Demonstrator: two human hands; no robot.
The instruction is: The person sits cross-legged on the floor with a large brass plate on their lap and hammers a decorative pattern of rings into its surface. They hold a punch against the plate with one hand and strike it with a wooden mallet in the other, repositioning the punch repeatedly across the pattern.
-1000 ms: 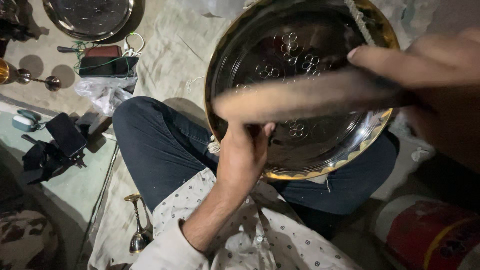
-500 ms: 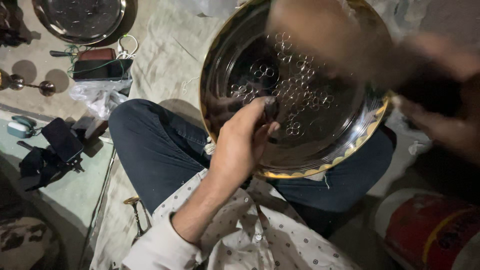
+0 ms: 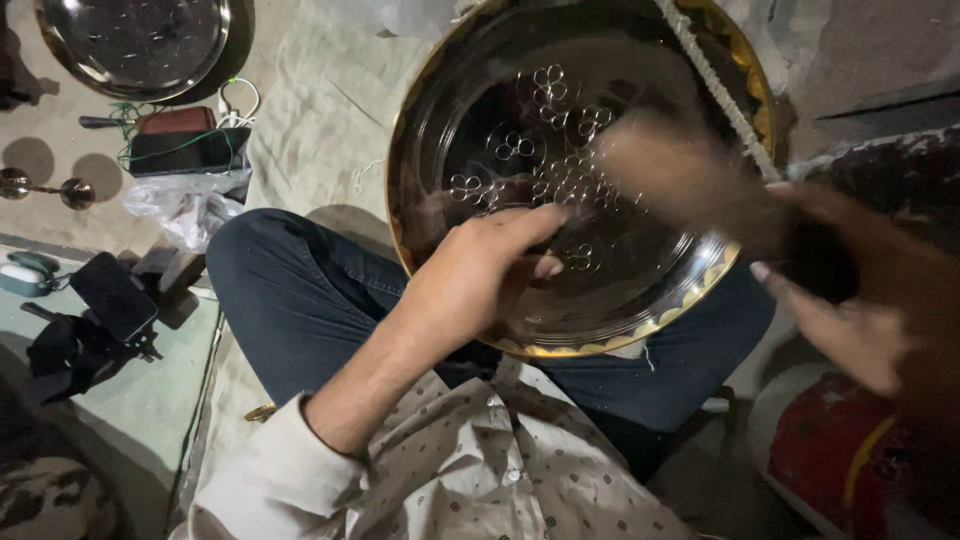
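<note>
The person sits on the floor with a big round brass plate [image 3: 640,290] on the lap, tilted up toward the head. The left hand [image 3: 480,280] lies on the plate's near rim, fingers [image 3: 520,228] stretched out flat over the inside, gripping nothing. The right hand [image 3: 850,300] is at the plate's right edge, curled around a blurry wooden stick [image 3: 680,180] that crosses the plate. This looks like the tapping step on the flower marks; the next hit needs a steady plate.
</note>
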